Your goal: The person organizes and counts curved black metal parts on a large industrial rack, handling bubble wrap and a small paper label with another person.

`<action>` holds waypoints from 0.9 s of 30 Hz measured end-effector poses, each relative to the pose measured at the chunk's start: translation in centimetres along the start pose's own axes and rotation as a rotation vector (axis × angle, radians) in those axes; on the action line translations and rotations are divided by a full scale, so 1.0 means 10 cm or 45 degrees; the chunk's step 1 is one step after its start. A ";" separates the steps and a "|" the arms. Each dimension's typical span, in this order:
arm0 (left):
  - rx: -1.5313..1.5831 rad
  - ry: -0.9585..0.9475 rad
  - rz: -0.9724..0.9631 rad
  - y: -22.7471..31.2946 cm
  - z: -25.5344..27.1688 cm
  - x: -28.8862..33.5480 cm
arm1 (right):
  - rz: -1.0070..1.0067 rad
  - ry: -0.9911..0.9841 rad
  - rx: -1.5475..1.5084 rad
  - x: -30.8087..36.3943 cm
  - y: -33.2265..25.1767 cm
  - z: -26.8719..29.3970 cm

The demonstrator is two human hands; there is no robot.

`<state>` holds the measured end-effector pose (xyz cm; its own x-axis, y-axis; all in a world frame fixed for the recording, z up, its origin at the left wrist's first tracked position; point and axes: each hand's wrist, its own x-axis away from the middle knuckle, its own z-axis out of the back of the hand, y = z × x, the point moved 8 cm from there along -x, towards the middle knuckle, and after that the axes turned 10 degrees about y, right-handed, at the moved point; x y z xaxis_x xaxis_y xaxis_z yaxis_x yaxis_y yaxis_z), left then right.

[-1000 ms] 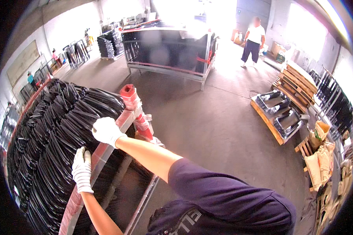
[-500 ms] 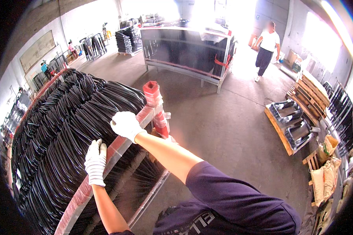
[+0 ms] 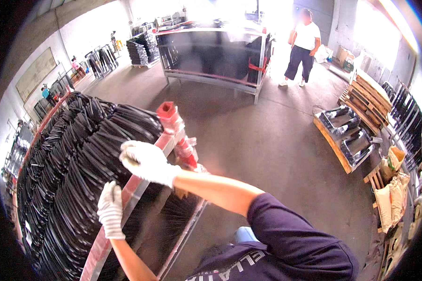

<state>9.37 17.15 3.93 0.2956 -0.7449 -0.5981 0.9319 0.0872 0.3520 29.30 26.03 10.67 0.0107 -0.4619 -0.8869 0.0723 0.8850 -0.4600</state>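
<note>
A dense load of bent black tubes [image 3: 79, 187] lies in rows inside a metal rack, its top rail [image 3: 136, 185] wrapped in red and clear film. My left hand [image 3: 110, 210], in a white striped knit glove, rests by the near ends of the tubes, just beyond the rail. Its fingers point up and look stretched out. My right hand [image 3: 147, 161], gloved in white too, is above the rail near the red corner post [image 3: 172, 122]. The right fingers are curled in; whatever is within them is hidden.
Across the grey floor stands another large metal rack [image 3: 211, 56] with dark panels. A person [image 3: 305, 44] in a white top stands right of it. Wooden pallets [image 3: 366, 100], black frames [image 3: 340, 121] on a pallet and tan sacks [image 3: 391, 199] line the right side.
My view has shifted a little. My right hand has turned and moved slightly to the left, while the left hand stays by the tubes. The person in the white top has come closer.
</note>
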 end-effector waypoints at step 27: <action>0.284 -0.213 -0.280 4.56 -3.96 -1.98 | -0.534 -0.575 0.454 -0.77 4.59 5.16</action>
<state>54.34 62.06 3.28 0.0372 -0.8295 -0.5573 0.8950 -0.2204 0.3878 83.95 67.19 -1.41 0.3167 -0.8072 -0.4981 0.4821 0.5892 -0.6484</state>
